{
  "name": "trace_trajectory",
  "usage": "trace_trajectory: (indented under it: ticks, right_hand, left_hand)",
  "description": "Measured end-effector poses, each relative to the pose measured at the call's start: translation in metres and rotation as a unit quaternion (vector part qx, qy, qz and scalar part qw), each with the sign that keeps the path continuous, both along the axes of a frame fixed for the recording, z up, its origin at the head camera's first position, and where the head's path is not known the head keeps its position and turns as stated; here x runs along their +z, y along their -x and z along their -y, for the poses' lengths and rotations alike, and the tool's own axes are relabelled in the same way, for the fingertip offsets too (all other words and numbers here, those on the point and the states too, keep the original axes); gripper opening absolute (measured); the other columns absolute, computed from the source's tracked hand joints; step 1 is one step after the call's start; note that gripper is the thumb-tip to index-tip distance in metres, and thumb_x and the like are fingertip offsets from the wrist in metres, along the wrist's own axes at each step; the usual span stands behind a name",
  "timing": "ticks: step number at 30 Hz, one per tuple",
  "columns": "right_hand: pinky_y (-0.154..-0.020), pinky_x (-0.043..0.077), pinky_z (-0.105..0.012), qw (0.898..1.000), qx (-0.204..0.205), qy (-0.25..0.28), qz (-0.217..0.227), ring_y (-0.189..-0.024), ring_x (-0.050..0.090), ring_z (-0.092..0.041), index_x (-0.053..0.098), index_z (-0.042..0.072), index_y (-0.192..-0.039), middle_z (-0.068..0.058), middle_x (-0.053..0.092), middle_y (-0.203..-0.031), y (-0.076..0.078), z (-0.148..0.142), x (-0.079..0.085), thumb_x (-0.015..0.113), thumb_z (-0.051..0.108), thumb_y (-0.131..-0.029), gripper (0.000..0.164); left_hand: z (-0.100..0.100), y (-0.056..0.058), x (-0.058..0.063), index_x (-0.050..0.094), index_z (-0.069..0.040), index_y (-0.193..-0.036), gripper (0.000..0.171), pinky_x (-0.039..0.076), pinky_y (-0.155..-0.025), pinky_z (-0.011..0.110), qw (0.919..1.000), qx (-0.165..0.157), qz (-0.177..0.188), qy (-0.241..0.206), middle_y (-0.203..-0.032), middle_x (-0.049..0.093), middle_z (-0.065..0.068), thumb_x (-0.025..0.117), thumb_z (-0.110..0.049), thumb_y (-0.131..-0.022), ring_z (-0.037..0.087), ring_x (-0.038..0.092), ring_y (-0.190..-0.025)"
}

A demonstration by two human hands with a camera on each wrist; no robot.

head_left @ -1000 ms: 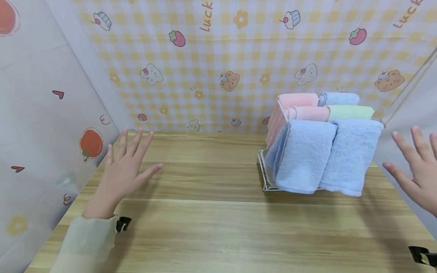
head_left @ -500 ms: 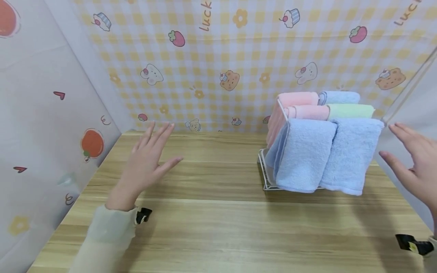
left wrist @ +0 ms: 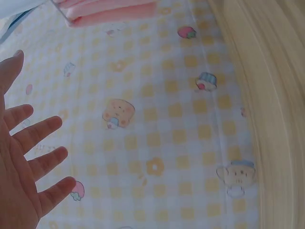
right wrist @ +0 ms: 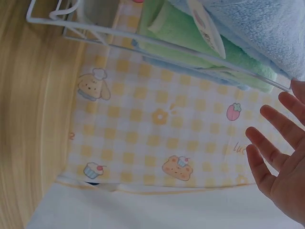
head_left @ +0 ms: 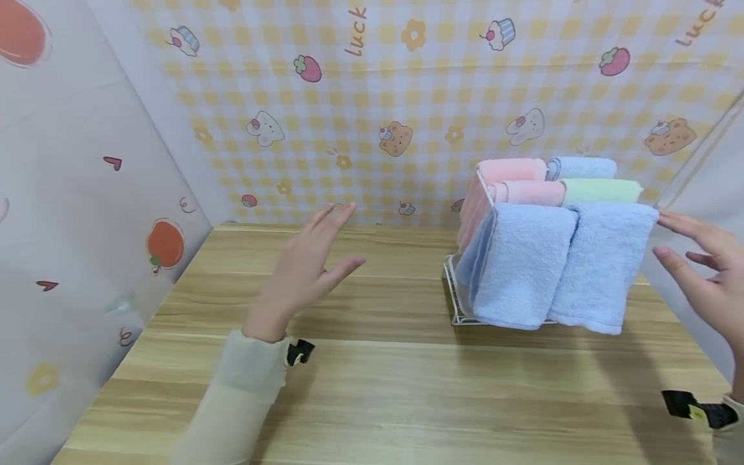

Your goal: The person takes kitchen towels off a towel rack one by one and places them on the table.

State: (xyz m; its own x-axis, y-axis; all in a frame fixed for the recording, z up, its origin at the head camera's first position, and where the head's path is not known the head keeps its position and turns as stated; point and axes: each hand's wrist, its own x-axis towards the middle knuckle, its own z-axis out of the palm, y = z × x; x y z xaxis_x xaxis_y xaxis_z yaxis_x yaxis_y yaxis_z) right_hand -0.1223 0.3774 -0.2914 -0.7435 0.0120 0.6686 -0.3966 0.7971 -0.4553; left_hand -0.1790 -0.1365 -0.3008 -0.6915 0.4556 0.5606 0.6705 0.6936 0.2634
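A white wire rack (head_left: 450, 290) holds folded towels in rows. Two blue towels (head_left: 523, 265) hang at its front, a pink towel (head_left: 531, 193) and a green towel (head_left: 601, 191) behind them, then another pink towel (head_left: 511, 169) and a blue one (head_left: 584, 168) at the back. My right hand (head_left: 712, 271) is at the rack's right side, fingers extended close to the right blue towel's top corner; whether they touch it I cannot tell. My left hand (head_left: 305, 271) hovers over the table left of the rack, fingers extended, holding nothing.
The wooden table (head_left: 372, 387) lies under both hands. A yellow checked cloth (head_left: 360, 129) with cartoon prints forms the back wall. White printed cloth (head_left: 87, 226) closes the left side, and plain white cloth hangs at the right. A white tag (right wrist: 208, 28) hangs among the towels.
My left hand has moved right across the table toward the rack. My right hand has moved left, up to the rack's right side. The rack and towels have stayed in place.
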Motion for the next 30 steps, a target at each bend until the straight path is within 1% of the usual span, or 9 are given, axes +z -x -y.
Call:
trace_trajectory:
  ticks: [3,6,8,10,13,15,18,22,30]
  right_hand:
    - [-0.110,0.026,-0.011,0.999,-0.010,0.037,0.019,-0.127,0.038,0.015,0.053,0.013,-0.144,0.030,0.046,-0.143,0.000,0.002,0.001,0.055,0.006,-0.101,0.043]
    - [-0.108,0.029,-0.010,0.998,-0.023,0.053,0.021,-0.121,0.041,0.017,0.054,0.015,-0.143,0.032,0.048,-0.138,0.002,0.002,0.002,0.055,0.008,-0.101,0.043]
    - [-0.104,0.032,-0.007,0.998,-0.022,0.061,0.015,-0.118,0.043,0.018,0.056,0.013,-0.141,0.033,0.051,-0.133,0.004,0.003,0.002,0.056,0.006,-0.100,0.042]
    - [-0.096,0.035,-0.005,0.997,-0.016,0.069,0.009,-0.114,0.045,0.018,0.058,0.011,-0.139,0.035,0.053,-0.126,0.007,0.003,0.003,0.057,0.004,-0.099,0.040]
    - [-0.086,0.035,-0.002,0.997,-0.003,0.078,0.007,-0.108,0.048,0.019,0.059,0.008,-0.137,0.038,0.055,-0.116,0.012,0.003,0.004,0.056,0.000,-0.098,0.040]
    - [-0.082,0.034,0.001,0.997,0.004,0.081,0.006,-0.103,0.050,0.020,0.060,0.007,-0.136,0.040,0.055,-0.109,0.015,0.004,0.004,0.055,-0.004,-0.098,0.040]
    - [-0.080,0.037,0.004,0.996,0.021,0.089,-0.005,-0.096,0.053,0.020,0.061,0.006,-0.134,0.041,0.057,-0.104,0.018,0.005,0.004,0.054,-0.009,-0.096,0.041]
    - [-0.080,0.041,0.003,0.993,0.048,0.109,-0.023,-0.090,0.057,0.017,0.064,0.005,-0.130,0.037,0.061,-0.100,0.021,0.005,0.004,0.052,-0.013,-0.095,0.041]
    - [-0.081,0.046,-0.001,0.986,0.088,0.130,-0.050,-0.084,0.061,0.014,0.064,-0.003,-0.124,0.031,0.064,-0.097,0.028,0.005,0.003,0.049,-0.017,-0.094,0.037]
  left_hand:
    - [-0.012,0.000,0.001,0.027,-0.018,-0.158,0.074,0.034,-0.117,0.055,0.9997,-0.012,0.012,-0.017,-0.159,0.039,0.003,0.057,-0.049,-0.098,0.030,0.033,-0.148]
    - [-0.023,0.000,0.003,0.027,-0.019,-0.158,0.073,0.032,-0.119,0.051,0.9990,-0.029,0.016,-0.029,-0.159,0.039,0.002,0.059,-0.046,-0.098,0.027,0.036,-0.147]
    - [-0.030,0.000,0.004,0.028,-0.018,-0.158,0.073,0.033,-0.119,0.048,0.9984,-0.042,0.015,-0.035,-0.157,0.041,0.002,0.061,-0.044,-0.097,0.026,0.039,-0.145]
    - [-0.037,0.001,0.004,0.028,-0.019,-0.158,0.073,0.036,-0.117,0.045,0.9976,-0.054,0.015,-0.041,-0.156,0.043,0.003,0.062,-0.042,-0.097,0.023,0.041,-0.143]
    - [-0.047,0.001,0.002,0.029,-0.018,-0.157,0.074,0.037,-0.117,0.042,0.9956,-0.074,0.012,-0.056,-0.154,0.046,0.003,0.065,-0.037,-0.096,0.020,0.043,-0.141]
    - [-0.055,0.001,-0.001,0.030,-0.017,-0.157,0.073,0.037,-0.117,0.040,0.9929,-0.093,0.014,-0.073,-0.153,0.047,0.004,0.066,-0.034,-0.095,0.020,0.044,-0.141]
    - [-0.067,0.000,-0.007,0.032,-0.015,-0.156,0.073,0.035,-0.118,0.039,0.9882,-0.120,0.017,-0.094,-0.149,0.051,0.005,0.068,-0.030,-0.094,0.020,0.045,-0.140]
    - [-0.083,0.000,-0.012,0.033,-0.013,-0.155,0.073,0.035,-0.118,0.037,0.9830,-0.148,0.022,-0.107,-0.147,0.053,0.006,0.069,-0.029,-0.094,0.020,0.046,-0.138]
    - [-0.115,0.001,-0.010,0.034,-0.011,-0.154,0.069,0.036,-0.117,0.033,0.9736,-0.190,0.045,-0.119,-0.145,0.055,0.007,0.067,-0.027,-0.095,0.019,0.048,-0.137]
